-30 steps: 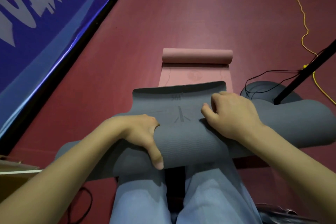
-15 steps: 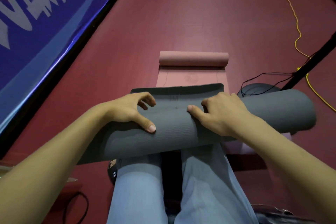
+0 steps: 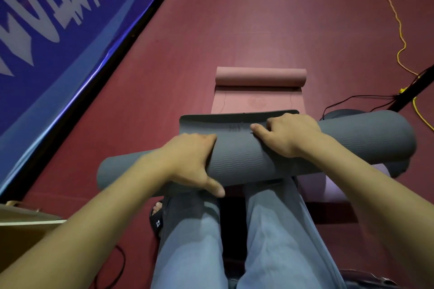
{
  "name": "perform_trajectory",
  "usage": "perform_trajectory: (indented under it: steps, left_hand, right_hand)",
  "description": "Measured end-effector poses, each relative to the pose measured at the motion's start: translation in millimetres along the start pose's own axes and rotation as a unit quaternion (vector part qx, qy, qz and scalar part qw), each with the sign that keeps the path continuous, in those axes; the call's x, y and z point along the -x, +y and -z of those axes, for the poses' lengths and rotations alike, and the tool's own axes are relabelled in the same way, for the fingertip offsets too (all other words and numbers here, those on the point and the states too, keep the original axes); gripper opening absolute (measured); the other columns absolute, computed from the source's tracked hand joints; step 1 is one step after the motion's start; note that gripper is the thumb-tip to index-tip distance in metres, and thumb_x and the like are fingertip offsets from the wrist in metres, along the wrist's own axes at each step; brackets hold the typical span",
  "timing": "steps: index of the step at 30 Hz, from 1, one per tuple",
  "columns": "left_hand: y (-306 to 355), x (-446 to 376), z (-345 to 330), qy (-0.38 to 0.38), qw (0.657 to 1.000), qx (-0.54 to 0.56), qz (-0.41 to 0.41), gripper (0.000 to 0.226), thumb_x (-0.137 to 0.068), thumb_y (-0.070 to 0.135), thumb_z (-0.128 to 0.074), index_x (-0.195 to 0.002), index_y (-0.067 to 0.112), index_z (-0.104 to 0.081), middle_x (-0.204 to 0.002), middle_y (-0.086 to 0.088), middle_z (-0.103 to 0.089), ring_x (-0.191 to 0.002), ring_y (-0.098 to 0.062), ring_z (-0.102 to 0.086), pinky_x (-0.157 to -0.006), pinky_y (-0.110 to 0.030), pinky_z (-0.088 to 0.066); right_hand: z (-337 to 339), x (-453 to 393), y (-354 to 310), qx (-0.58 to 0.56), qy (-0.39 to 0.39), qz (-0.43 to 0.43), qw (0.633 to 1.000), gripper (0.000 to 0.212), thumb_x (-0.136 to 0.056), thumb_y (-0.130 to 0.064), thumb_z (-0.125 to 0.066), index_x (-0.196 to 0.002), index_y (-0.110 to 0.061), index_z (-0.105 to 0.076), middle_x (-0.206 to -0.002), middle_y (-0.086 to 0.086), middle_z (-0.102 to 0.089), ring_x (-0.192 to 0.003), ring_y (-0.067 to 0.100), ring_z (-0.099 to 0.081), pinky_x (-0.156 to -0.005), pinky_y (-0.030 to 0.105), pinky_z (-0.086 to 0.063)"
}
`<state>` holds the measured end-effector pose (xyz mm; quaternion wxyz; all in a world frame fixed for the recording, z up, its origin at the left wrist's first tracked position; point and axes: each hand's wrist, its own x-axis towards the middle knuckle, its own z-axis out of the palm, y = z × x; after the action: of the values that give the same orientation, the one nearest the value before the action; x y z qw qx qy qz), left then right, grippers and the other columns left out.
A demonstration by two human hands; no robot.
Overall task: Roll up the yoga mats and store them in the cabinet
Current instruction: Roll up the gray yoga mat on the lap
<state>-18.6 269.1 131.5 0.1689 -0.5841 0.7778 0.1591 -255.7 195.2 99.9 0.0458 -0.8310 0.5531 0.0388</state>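
Observation:
A thick grey yoga mat (image 3: 244, 159) lies rolled across my knees, with only a short flat tail left ahead of the roll. My left hand (image 3: 190, 162) wraps the roll left of centre, thumb low on the near side and fingers over the top. My right hand (image 3: 288, 134) grips the top of the roll right of centre, fingers curled over its far edge. Beyond the grey tail, a pink yoga mat (image 3: 258, 101) lies partly unrolled on the floor, its rolled part at the far end.
The floor (image 3: 258, 19) is dark red. A blue banner (image 3: 58, 30) runs along the left. A yellow cord (image 3: 399, 30) and black cables (image 3: 352, 101) trail at the right by a black stand leg (image 3: 413, 89). A cardboard box (image 3: 21, 230) sits lower left.
The grey roll has turned forward and the flat tail has shortened. My left hand shifted from the top of the mat to wrap the near side, and my right hand moved forward.

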Motion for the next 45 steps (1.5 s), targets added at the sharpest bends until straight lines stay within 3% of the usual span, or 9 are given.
perform_trajectory:
  steps: [2, 6, 11, 15, 22, 34, 38, 42, 45]
  left_hand:
    - [16, -4, -13, 0.012, 0.998, -0.060, 0.015, 0.122, -0.042, 0.084, -0.082, -0.131, 0.013, -0.039, -0.128, -0.005, -0.059, -0.114, -0.030, -0.059, -0.093, -0.040, -0.050]
    - [18, -13, -25, 0.068, 0.995, -0.061, 0.029, 0.137, -0.045, 0.078, -0.086, -0.146, 0.006, -0.030, -0.129, -0.007, -0.058, -0.116, -0.029, -0.059, -0.095, -0.039, -0.046]
    - [11, -11, -37, 0.126, 0.990, -0.065, 0.015, 0.115, -0.047, 0.078, -0.080, -0.136, 0.016, -0.041, -0.117, 0.000, -0.062, -0.102, -0.026, -0.063, -0.089, -0.039, -0.048]
    - [5, -4, -35, 0.121, 0.992, -0.032, -0.002, 0.112, -0.047, 0.078, -0.078, -0.137, 0.022, -0.042, -0.112, 0.006, -0.064, -0.096, -0.022, -0.062, -0.090, -0.039, -0.045]
    - [10, 12, -33, 0.109, 0.992, -0.048, -0.040, 0.098, -0.038, 0.083, -0.066, -0.117, 0.028, -0.050, -0.102, 0.011, -0.068, -0.087, -0.022, -0.065, -0.084, -0.039, -0.045]
    - [23, 36, -29, 0.043, 0.996, -0.035, -0.073, 0.095, -0.035, 0.089, -0.064, -0.110, 0.032, -0.056, -0.086, 0.009, -0.067, -0.078, -0.020, -0.065, -0.074, -0.040, -0.054]
    - [20, 25, -24, 0.023, 0.997, -0.004, -0.069, 0.099, -0.032, 0.089, -0.068, -0.114, 0.035, -0.058, -0.090, 0.011, -0.069, -0.083, -0.020, -0.066, -0.078, -0.039, -0.055]
    - [12, 14, -21, 0.028, 0.996, 0.050, -0.064, 0.103, -0.032, 0.088, -0.075, -0.119, 0.037, -0.060, -0.097, 0.014, -0.070, -0.089, -0.017, -0.066, -0.084, -0.037, -0.054]
    - [8, 9, -19, 0.002, 0.993, 0.106, -0.051, 0.096, -0.032, 0.083, -0.082, -0.115, 0.037, -0.064, -0.094, 0.018, -0.069, -0.087, -0.012, -0.065, -0.085, -0.035, -0.055]
  right_hand:
    - [1, -1, 0, -0.011, -0.006, -0.010, 1.000, 0.069, -0.098, -0.070, -0.018, -0.109, -0.017, -0.060, -0.113, 0.013, -0.067, -0.105, 0.033, -0.060, -0.075, 0.040, -0.035]
    - [5, -5, 2, -0.016, -0.037, -0.015, 0.999, 0.071, -0.097, -0.072, -0.016, -0.118, -0.020, -0.060, -0.120, 0.011, -0.067, -0.108, 0.032, -0.059, -0.078, 0.041, -0.034]
    - [8, 1, 0, -0.041, -0.030, -0.010, 0.999, 0.066, -0.096, -0.071, -0.019, -0.094, -0.022, -0.062, -0.102, 0.006, -0.067, -0.088, 0.028, -0.052, -0.076, 0.040, -0.038]
    - [14, 8, -3, -0.036, -0.048, -0.007, 0.998, 0.071, -0.097, -0.070, -0.020, -0.095, -0.019, -0.069, -0.090, 0.006, -0.061, -0.087, 0.030, -0.055, -0.076, 0.039, -0.044]
    - [10, 41, 2, -0.035, -0.036, 0.000, 0.999, 0.075, -0.097, -0.068, -0.023, -0.075, -0.011, -0.065, -0.073, 0.006, -0.058, -0.069, 0.026, -0.056, -0.062, 0.036, -0.041]
    - [9, 80, -4, -0.055, -0.121, -0.014, 0.991, 0.075, -0.099, -0.070, -0.019, -0.068, -0.013, -0.058, -0.068, 0.004, -0.049, -0.074, 0.029, -0.051, -0.069, 0.038, -0.041]
    - [2, 83, -3, -0.044, -0.040, -0.049, 0.997, 0.073, -0.095, -0.071, -0.023, -0.071, -0.016, -0.063, -0.073, 0.005, -0.058, -0.077, 0.032, -0.057, -0.061, 0.037, -0.039]
    - [3, 71, 3, -0.064, 0.108, -0.020, 0.992, 0.051, -0.094, -0.058, -0.040, -0.072, -0.016, -0.061, -0.083, 0.003, -0.058, -0.089, 0.027, -0.053, -0.071, 0.039, -0.044]
    - [0, 70, 6, -0.046, 0.159, 0.000, 0.986, 0.048, -0.093, -0.050, -0.049, -0.065, -0.014, -0.064, -0.077, 0.003, -0.058, -0.088, 0.029, -0.051, -0.073, 0.042, -0.045]
